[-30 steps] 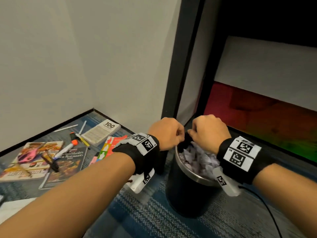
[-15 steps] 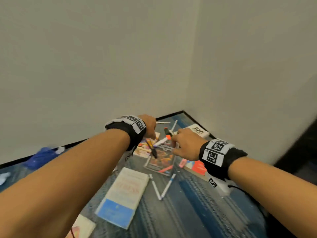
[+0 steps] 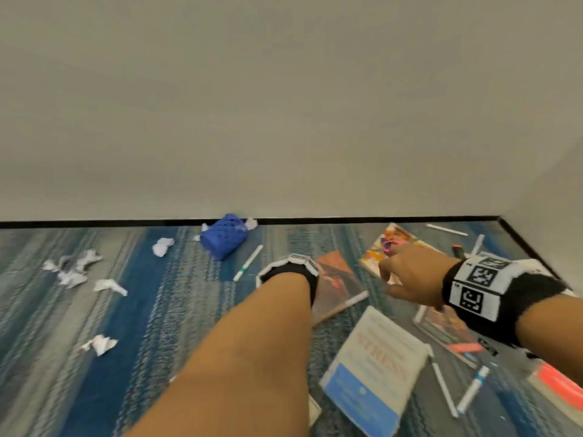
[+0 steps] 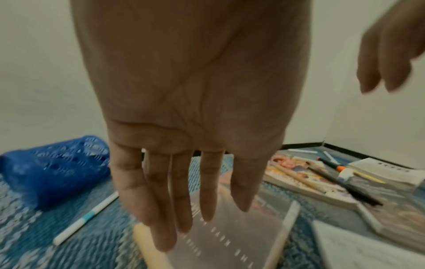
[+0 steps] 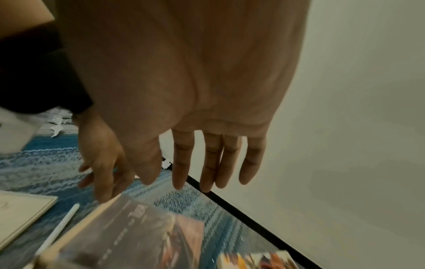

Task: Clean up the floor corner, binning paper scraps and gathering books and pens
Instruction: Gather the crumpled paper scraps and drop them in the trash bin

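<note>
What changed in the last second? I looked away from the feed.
Both hands left the bin, now out of view, and swung left over the books. Left hand and right hand hang open, holding nothing. Books, pens and scraps stayed on the carpet.

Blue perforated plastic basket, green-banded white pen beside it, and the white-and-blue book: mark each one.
Blue perforated plastic basket (image 3: 224, 240): head view, middle of its holed side.
Green-banded white pen (image 3: 248, 263): head view, mid-barrel.
White-and-blue book (image 3: 375, 370): head view, centre of its front cover.

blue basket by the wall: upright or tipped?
Tipped. The blue basket lies on its side on the carpet, paper scraps at its mouth.
</note>
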Tool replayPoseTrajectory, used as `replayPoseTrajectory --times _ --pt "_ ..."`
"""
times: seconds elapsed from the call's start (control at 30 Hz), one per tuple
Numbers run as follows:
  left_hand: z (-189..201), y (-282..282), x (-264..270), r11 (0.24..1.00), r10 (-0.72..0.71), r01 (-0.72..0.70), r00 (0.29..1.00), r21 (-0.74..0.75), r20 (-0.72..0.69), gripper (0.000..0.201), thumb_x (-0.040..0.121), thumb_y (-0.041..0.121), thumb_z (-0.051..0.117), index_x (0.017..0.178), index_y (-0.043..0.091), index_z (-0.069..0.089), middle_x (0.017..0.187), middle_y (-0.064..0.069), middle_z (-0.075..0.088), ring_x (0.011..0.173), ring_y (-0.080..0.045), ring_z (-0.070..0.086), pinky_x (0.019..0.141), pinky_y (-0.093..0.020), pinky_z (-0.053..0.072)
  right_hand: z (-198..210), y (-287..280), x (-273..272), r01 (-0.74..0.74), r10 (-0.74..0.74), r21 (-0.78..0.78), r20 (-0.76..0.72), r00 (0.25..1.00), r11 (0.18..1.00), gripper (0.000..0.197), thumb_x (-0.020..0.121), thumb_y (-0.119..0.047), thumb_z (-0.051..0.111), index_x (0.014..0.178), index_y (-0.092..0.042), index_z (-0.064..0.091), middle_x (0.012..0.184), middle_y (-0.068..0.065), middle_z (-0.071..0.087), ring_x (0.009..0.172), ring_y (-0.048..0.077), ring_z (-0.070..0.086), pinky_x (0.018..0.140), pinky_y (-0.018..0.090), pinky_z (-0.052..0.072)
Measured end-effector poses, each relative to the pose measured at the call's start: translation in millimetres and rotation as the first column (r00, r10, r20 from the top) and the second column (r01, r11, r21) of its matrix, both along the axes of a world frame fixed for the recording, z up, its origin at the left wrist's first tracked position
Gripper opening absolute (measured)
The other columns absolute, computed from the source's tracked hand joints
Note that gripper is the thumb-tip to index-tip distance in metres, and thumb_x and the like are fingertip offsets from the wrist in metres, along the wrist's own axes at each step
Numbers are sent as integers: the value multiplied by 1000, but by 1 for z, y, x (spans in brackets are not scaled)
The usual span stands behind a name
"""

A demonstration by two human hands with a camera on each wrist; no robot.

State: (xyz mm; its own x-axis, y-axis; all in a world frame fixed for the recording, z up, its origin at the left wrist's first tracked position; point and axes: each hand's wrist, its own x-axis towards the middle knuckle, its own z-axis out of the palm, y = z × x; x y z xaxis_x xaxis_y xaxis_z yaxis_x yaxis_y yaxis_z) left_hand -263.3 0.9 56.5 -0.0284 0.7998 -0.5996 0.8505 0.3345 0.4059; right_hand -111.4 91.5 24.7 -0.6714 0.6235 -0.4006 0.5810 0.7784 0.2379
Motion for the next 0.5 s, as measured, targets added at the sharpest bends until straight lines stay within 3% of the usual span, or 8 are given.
replayPoseTrajectory --times 0.03,0.07,0.1,0.13,0.17,0.3,0.43,0.5 --pt "-24 5 -12 999 24 -24 1000 -23 2 44 100 1 40 141 -12 29 147 -25 37 133 -36 38 50 -2 40 -3 3 -18 -40 40 7 -25 999 999 28 88 -39 50 109 -24 62 112 4 59 107 26 57 93 38 45" --pt "-72 22 -30 996 74 -77 995 -39 -72 43 99 7 46 138 -9 40 145 -22 41 129 -39 43 62 -3 46 -7 4 -34 -59 58 -14 -49 997 998 27 90 -39 49 109 -23 61 111 3 58 106 26 56 91 37 45" --pt "-106 32 -49 986 150 -159 976 -43 -155 41 94 17 55 130 -2 52 141 -21 47 122 -41 50 79 -17 53 -12 6 -50 -69 66 -47 -62 996 997 27 92 -39 48 110 -22 60 110 3 57 105 25 56 88 35 45" --pt "-121 31 -67 980 185 -197 960 -35 -211 39 87 25 61 120 6 60 133 -19 56 113 -42 57 86 -38 55 -20 9 -66 -87 82 -76 -66 994 993 27 93 -39 48 110 -22 60 111 3 56 105 25 56 86 35 44" --pt "-134 31 -84 975 218 -223 953 2 -212 33 83 27 62 111 11 63 124 -17 62 107 -40 60 88 -47 53 -29 13 -81 -108 103 -95 -58 993 990 27 93 -39 48 110 -21 60 112 4 55 105 25 55 85 36 45" --pt "-142 9 -143 938 342 -312 906 153 -249 33 94 23 52 122 8 53 126 -17 53 113 -35 55 90 -43 47 -80 34 -136 -168 179 -127 83 980 978 31 89 -34 51 115 -17 57 118 9 53 110 30 54 87 40 46" --pt "-168 -14 -205 786 617 -571 751 238 -236 52 90 33 55 136 16 36 134 -17 38 125 -37 43 98 -46 41 -122 63 -191 -160 174 -159 82 981 974 35 89 -33 53 117 -13 54 119 13 53 108 34 55 89 43 49" --pt "-173 -18 -223 729 677 -630 721 268 -148 65 88 38 59 141 17 30 137 -17 35 126 -38 42 100 -46 42 -135 80 -214 -157 165 -159 37 986 975 39 89 -31 55 122 -11 49 124 15 49 111 34 54 91 42 48"
